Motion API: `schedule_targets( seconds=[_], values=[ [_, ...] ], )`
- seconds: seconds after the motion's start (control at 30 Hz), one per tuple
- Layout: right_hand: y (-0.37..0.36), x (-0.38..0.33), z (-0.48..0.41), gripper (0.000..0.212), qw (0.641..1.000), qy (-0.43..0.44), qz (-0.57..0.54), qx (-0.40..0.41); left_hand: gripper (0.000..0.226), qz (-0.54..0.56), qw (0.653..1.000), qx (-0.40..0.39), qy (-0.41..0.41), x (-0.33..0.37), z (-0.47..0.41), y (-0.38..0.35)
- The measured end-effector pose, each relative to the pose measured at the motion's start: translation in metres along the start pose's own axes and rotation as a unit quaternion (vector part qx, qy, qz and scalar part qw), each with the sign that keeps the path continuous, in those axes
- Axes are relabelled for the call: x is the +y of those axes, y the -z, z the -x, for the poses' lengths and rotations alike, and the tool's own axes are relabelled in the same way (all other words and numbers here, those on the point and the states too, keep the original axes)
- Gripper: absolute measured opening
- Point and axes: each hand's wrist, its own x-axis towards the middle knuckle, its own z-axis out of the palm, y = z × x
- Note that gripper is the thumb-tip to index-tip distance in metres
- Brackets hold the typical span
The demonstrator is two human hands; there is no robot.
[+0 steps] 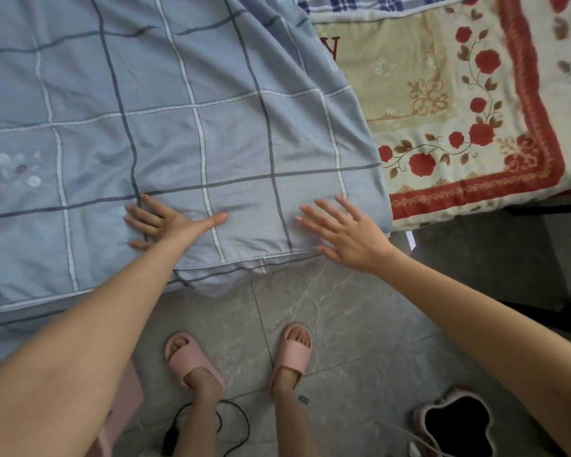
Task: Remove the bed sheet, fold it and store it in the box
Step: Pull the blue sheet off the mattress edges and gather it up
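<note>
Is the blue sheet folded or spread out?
Folded at least once: sheet shows stacked layers along its near edge, uncovering the floral blanket.

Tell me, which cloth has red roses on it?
The cream blanket on the right, edged in red. The blue sheet beside it has only checked lines and small pale flowers.

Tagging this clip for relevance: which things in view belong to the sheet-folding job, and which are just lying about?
Job:
blue checked sheet, folded over on the bed
left hand and right hand, spread flat on it

Lying about:
rose-patterned blanket
plaid cloth
pink slippers, worn
black cable
flower-shaped basket

No box clearly visible.
</note>
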Motion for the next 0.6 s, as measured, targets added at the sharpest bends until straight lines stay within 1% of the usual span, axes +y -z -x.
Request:
schedule_targets(
  seconds=[0.03,0.07,0.1,0.13,0.17,0.2,0.27,0.33,0.37,0.4,0.43,0.47,0.5,0.53,0.57,0.6],
  values=[
    [-0.005,0.005,0.005,0.065,0.998,-0.047,-0.011,-0.04,0.149,0.003,1.0,0.01,-0.022,-0.003,-0.001,-0.002],
    [-0.007,0.012,0.011,0.07,0.988,-0.139,-0.042,-0.053,0.138,-0.008,0.998,0.024,-0.061,-0.011,0.0,-0.005],
    [-0.006,0.017,0.016,0.076,0.964,-0.243,-0.071,-0.078,0.123,-0.042,0.992,0.041,-0.116,-0.023,0.003,-0.011],
    [-0.004,0.017,0.018,0.082,0.933,-0.327,-0.098,-0.116,0.107,-0.087,0.979,0.056,-0.175,-0.037,0.006,-0.019],
    [0.002,0.009,0.016,0.086,0.908,-0.378,-0.112,-0.142,0.095,-0.124,0.966,0.062,-0.219,-0.056,0.012,-0.027],
    [0.01,-0.003,0.012,0.086,0.891,-0.407,-0.119,-0.162,0.089,-0.154,0.955,0.052,-0.25,-0.075,0.02,-0.033],
    [0.026,-0.033,0.004,0.081,0.877,-0.442,-0.126,-0.14,0.093,-0.23,0.928,-0.011,-0.293,-0.112,0.037,-0.044],
    [0.037,-0.059,-0.001,0.077,0.892,-0.423,-0.127,-0.097,0.097,-0.282,0.894,-0.071,-0.34,-0.146,0.049,-0.046],
    [0.041,-0.072,-0.004,0.078,0.906,-0.394,-0.132,-0.084,0.092,-0.282,0.885,-0.099,-0.358,-0.161,0.051,-0.044],
    [0.045,-0.085,-0.009,0.077,0.919,-0.36,-0.143,-0.068,0.085,-0.257,0.883,-0.115,-0.375,-0.175,0.051,-0.04],
    [0.05,-0.101,-0.017,0.076,0.928,-0.332,-0.159,-0.05,0.075,-0.217,0.883,-0.106,-0.403,-0.19,0.049,-0.031],
    [0.053,-0.117,-0.028,0.074,0.933,-0.312,-0.177,-0.032,0.064,-0.176,0.884,-0.07,-0.426,-0.205,0.043,-0.019],
    [0.056,-0.135,-0.042,0.073,0.936,-0.293,-0.193,-0.015,0.056,-0.135,0.891,-0.022,-0.433,-0.22,0.034,-0.004],
    [0.059,-0.148,-0.053,0.072,0.94,-0.274,-0.202,0.001,0.051,-0.095,0.904,0.026,-0.416,-0.23,0.025,0.011],
    [0.062,-0.162,-0.067,0.071,0.947,-0.248,-0.202,0.017,0.051,-0.054,0.924,0.078,-0.371,-0.241,0.01,0.03],
    [0.065,-0.179,-0.085,0.072,0.953,-0.224,-0.198,0.035,0.055,-0.012,0.944,0.131,-0.302,-0.256,-0.01,0.052]
  ],
)
